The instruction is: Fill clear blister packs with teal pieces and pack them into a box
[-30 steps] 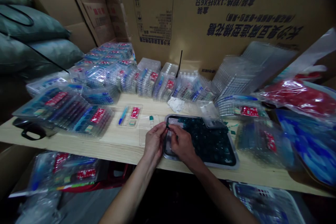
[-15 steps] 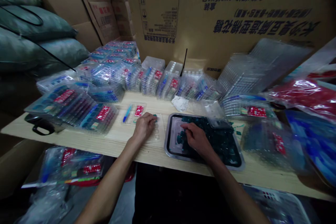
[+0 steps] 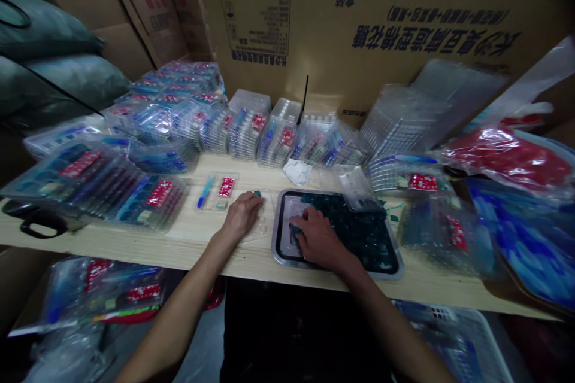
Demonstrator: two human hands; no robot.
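My left hand (image 3: 242,214) rests on a clear plastic blister tray (image 3: 266,209), its fingers closed at a small dark green piece (image 3: 257,194). In the tray's left part lie a blue pen (image 3: 205,191) and a red packet with white marks (image 3: 226,187). To the right, my right hand (image 3: 318,239) reaches into a shallow dark-rimmed tray (image 3: 277,245). Its thumb and fingertips close around a dark green piece (image 3: 295,229), partly covered by the fingers. Many glossy dark green pieces (image 3: 354,233) fill the rest of that tray, and a clear plastic lid-like piece (image 3: 354,188) overlaps its back edge.
Stacked filled blister packs (image 3: 153,197) stand at left and along the back. A crumpled white tissue (image 3: 297,172) lies behind the tray. Empty clear trays (image 3: 399,119) lean at back right. Red plastic bags (image 3: 512,155) and a blue-filled container (image 3: 516,221) are at right. A large cardboard box (image 3: 314,30) walls the back.
The view has shifted slightly to the right. My right hand has lowered to the tray's left part, and its fingers have closed on a piece. My left hand stays at the blister tray.
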